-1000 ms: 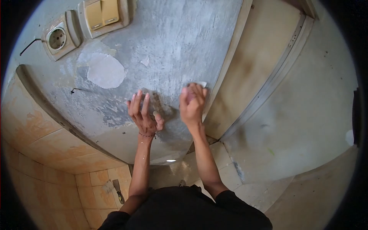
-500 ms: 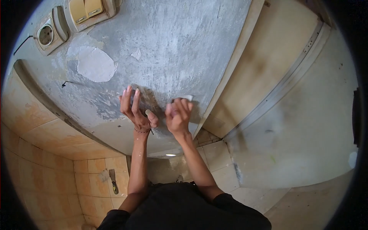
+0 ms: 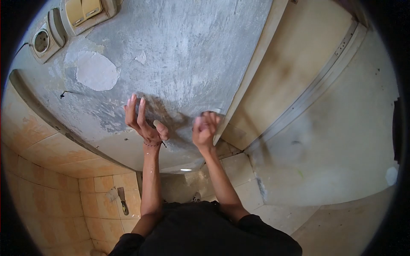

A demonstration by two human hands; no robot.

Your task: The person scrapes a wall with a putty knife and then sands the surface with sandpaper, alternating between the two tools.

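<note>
Grey, patchily scraped wall (image 3: 175, 55) fills the view in front of me. My left hand (image 3: 143, 121) is raised at it, fingers spread and bent, thumb apart, holding nothing; a braided band circles the wrist. To the right, close to the wall's edge, my right hand (image 3: 206, 130) is closed and slightly blurred by motion. A pale flat piece (image 3: 217, 110) sticks out past its fingertips against the wall; most of it is hidden by the fingers. Dark shadows of both hands fall on the wall.
A socket (image 3: 41, 40) and a double switch (image 3: 83, 10) sit at upper left, with a white filler patch (image 3: 98, 71) below. A bent wire (image 3: 68, 93) pokes out. A putty knife (image 3: 122, 200) lies on the tiled ledge. A door frame (image 3: 256, 59) borders the wall.
My right hand has slid rightward with the pale piece, closer to the door frame. My left hand stays spread by the wall, while the whole view has shifted slightly left.
</note>
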